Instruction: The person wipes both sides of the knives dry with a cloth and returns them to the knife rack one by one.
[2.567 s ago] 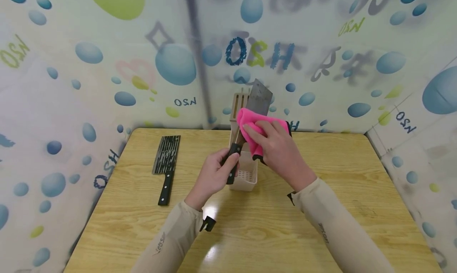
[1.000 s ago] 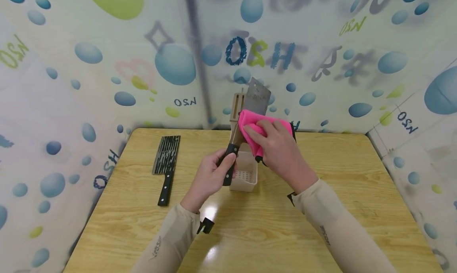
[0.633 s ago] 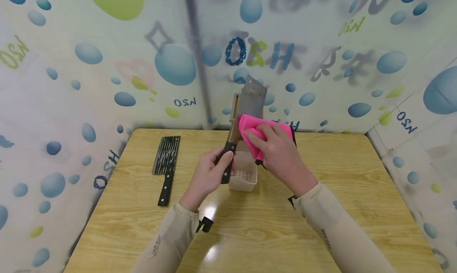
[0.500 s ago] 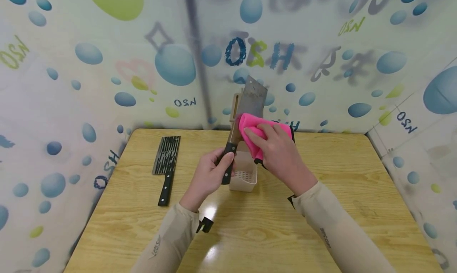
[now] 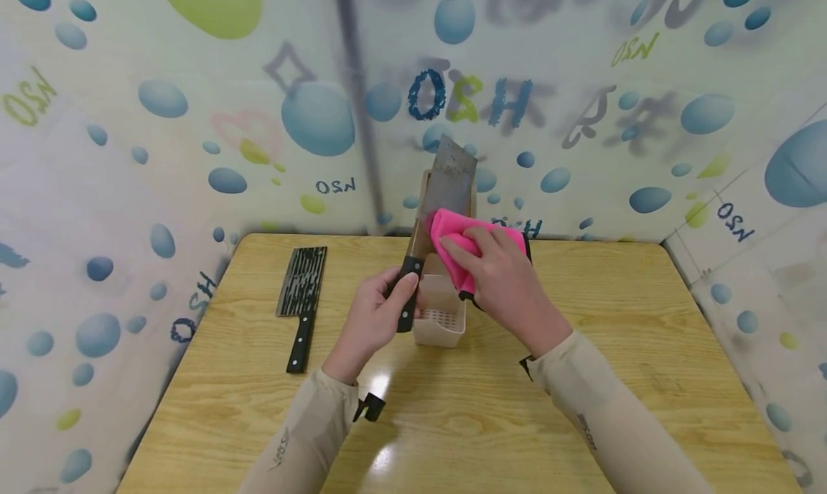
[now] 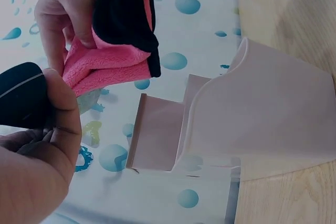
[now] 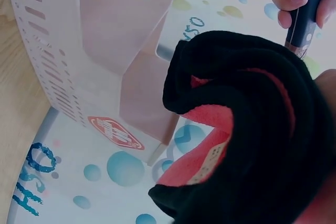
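Observation:
My left hand (image 5: 375,314) grips the black riveted handle of a cleaver (image 5: 451,174), its grey, spotted blade tilted up toward the wall. Bunched in my right hand (image 5: 507,282) is a pink cloth (image 5: 452,246) with black edging, pressed against the lower blade near the handle. In the left wrist view the cloth (image 6: 113,64) hangs folded below the right fingers, and the handle (image 6: 23,95) sits between left thumb and fingers. The right wrist view shows the cloth's black edge (image 7: 252,103) close up, covering most of the right hand.
Behind the hands stands a pale knife holder (image 5: 439,329) with a perforated floor and slotted back part, partly hidden by the blade. A second cleaver (image 5: 304,286) with a black-and-silver striped blade lies on the wooden table (image 5: 581,422) at left. A patterned wall (image 5: 568,63) rises behind.
The cleaver has shifted left with my left hand, and more of its blade shows above the cloth. The cloth has slid down toward the handle. The striped cleaver and holder stay put.

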Demonstrator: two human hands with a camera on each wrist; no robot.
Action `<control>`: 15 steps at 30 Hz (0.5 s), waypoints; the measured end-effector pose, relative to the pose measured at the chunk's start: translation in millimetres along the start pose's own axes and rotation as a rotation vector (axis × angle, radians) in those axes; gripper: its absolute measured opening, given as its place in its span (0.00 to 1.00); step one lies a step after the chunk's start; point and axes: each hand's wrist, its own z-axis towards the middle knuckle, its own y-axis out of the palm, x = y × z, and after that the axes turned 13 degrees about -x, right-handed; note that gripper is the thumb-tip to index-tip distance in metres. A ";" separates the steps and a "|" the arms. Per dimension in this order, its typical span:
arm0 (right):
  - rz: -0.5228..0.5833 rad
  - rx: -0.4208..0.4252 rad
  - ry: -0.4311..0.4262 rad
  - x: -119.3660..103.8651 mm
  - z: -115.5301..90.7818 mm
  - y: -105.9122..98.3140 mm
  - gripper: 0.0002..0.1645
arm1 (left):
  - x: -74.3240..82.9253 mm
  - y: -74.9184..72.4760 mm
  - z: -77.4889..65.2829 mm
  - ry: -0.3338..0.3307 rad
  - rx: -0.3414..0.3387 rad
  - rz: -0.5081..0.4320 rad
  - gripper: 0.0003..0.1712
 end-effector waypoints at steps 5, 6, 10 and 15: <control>0.022 0.006 0.006 4.3 -2.4 4.1 0.33 | 0.2 -1.2 -0.5 0.004 0.005 0.008 0.17; 0.022 0.005 0.010 5.6 -2.8 4.7 0.33 | 0.2 -1.3 -0.6 0.007 0.005 0.011 0.17; 0.009 0.009 0.023 11.3 -3.1 5.1 0.32 | -0.8 -2.0 -0.6 0.022 0.003 0.026 0.17; -0.008 0.013 0.024 15.4 -2.0 3.4 0.32 | -1.2 -2.5 -0.6 0.038 -0.003 0.040 0.18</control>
